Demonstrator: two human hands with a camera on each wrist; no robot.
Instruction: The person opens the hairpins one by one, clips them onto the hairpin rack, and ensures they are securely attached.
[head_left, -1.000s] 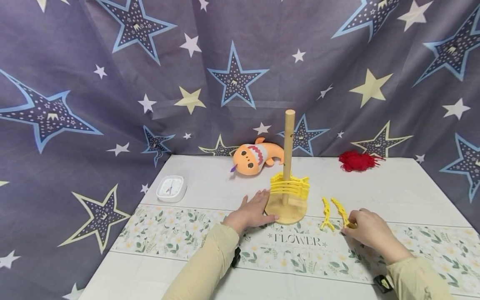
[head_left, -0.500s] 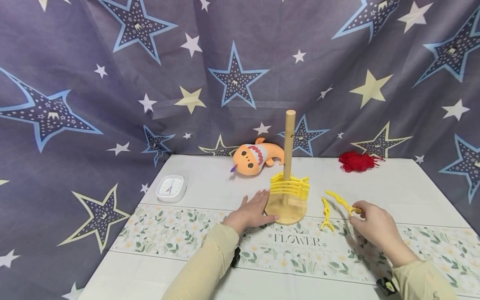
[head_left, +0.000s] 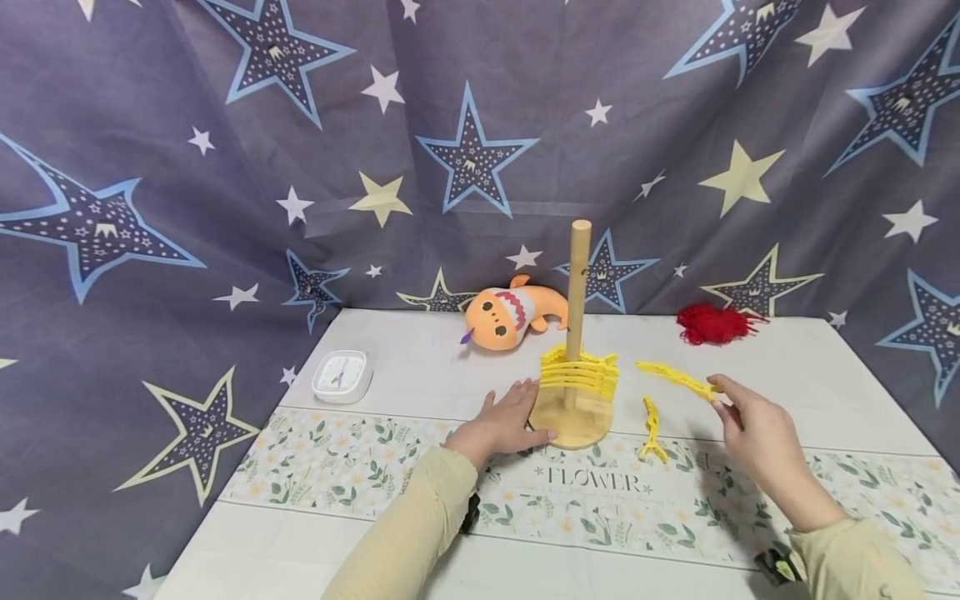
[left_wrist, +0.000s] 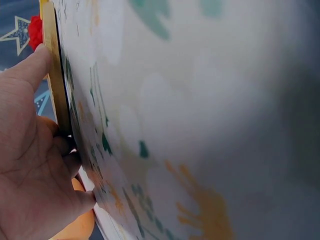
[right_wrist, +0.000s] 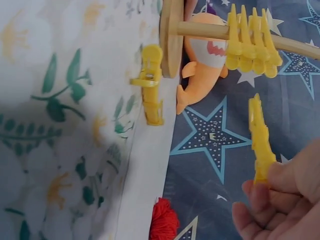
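A wooden post on a round base (head_left: pixel 570 425) stands mid-table, several slim yellow plastic pieces (head_left: pixel 579 379) stacked around its lower part. My left hand (head_left: pixel 504 421) rests against the base's left edge, thumb and fingers extended; its thumb touches the rim in the left wrist view. Between thumb and fingertips, my right hand (head_left: pixel 761 429) pinches the end of one long yellow plastic piece (head_left: pixel 675 377), raised above the table to the right of the post. Another yellow piece (head_left: pixel 652 429), forked at its near end, lies on the table between the base and my right hand.
An orange plush shark (head_left: pixel 498 321) lies behind the post. A white clock (head_left: pixel 343 377) stands at the left, and a bundle of red yarn (head_left: pixel 716 323) sits at the back right. A star-patterned curtain (head_left: pixel 465 150) hangs behind the table.
My right hand has lifted one yellow piece from the table and turned it so that its free end points left toward the post. My left hand stays against the base.
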